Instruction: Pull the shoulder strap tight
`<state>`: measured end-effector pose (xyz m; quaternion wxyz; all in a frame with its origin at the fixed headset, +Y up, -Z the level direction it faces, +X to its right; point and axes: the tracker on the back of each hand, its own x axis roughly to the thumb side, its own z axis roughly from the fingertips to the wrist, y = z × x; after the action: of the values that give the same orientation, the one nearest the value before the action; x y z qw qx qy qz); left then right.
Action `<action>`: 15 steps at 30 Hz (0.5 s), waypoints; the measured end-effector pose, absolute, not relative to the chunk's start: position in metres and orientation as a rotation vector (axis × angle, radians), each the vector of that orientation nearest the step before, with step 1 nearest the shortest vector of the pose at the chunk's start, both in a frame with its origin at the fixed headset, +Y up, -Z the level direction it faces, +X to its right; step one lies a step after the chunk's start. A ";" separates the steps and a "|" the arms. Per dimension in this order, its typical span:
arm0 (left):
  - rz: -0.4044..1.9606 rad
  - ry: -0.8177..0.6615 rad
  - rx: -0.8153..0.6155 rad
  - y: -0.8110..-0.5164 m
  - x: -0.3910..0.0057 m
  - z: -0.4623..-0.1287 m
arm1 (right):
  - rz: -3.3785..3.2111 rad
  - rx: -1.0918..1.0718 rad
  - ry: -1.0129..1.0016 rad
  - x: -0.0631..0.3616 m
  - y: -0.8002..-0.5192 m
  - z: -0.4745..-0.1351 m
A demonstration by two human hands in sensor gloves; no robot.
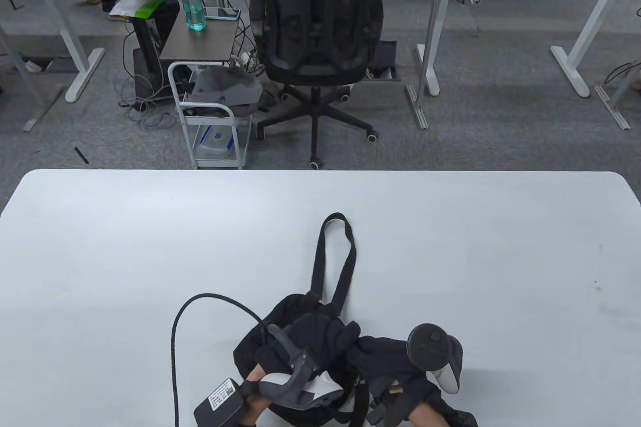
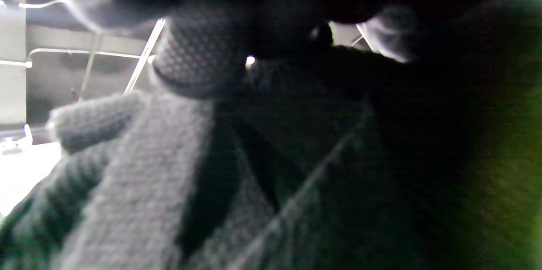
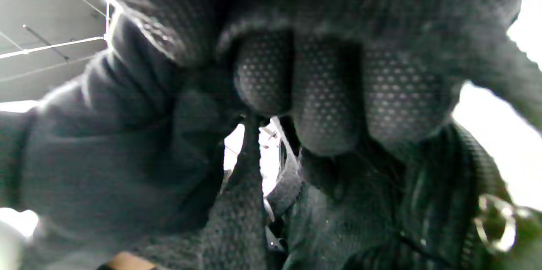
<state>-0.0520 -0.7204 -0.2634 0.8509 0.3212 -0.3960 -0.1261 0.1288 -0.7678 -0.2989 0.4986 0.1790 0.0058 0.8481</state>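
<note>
We see black bag [image 1: 290, 317] at near edge of white worktop [image 1: 150, 247], shoulder strap [image 1: 334, 257] looped flat toward far side. Left hand [image 1: 310, 342] rests on bag; whether it grips fabric, we cannot tell. Right hand [image 1: 395, 362] just right of it, fingers [image 3: 326, 96] curled tight around dark webbing [image 3: 250, 202].

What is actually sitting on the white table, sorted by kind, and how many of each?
Black bags: 1
Flat strap loops: 1
Gloved hands (left hand, right hand): 2
Black cables: 1
Total: 5
</note>
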 end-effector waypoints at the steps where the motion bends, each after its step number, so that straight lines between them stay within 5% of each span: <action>1: -0.272 -0.832 0.683 -0.722 -0.053 -0.264 | 2.049 0.437 -0.002 0.129 -0.767 -0.298; 15: -0.228 -0.809 0.576 -0.727 -0.065 -0.284 | 2.078 0.465 0.037 0.125 -0.764 -0.299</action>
<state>-0.0645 -0.7272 -0.2839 0.8730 0.2756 -0.3873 -0.1089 0.1248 -0.7639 -0.2985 0.4848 0.1909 0.0152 0.8534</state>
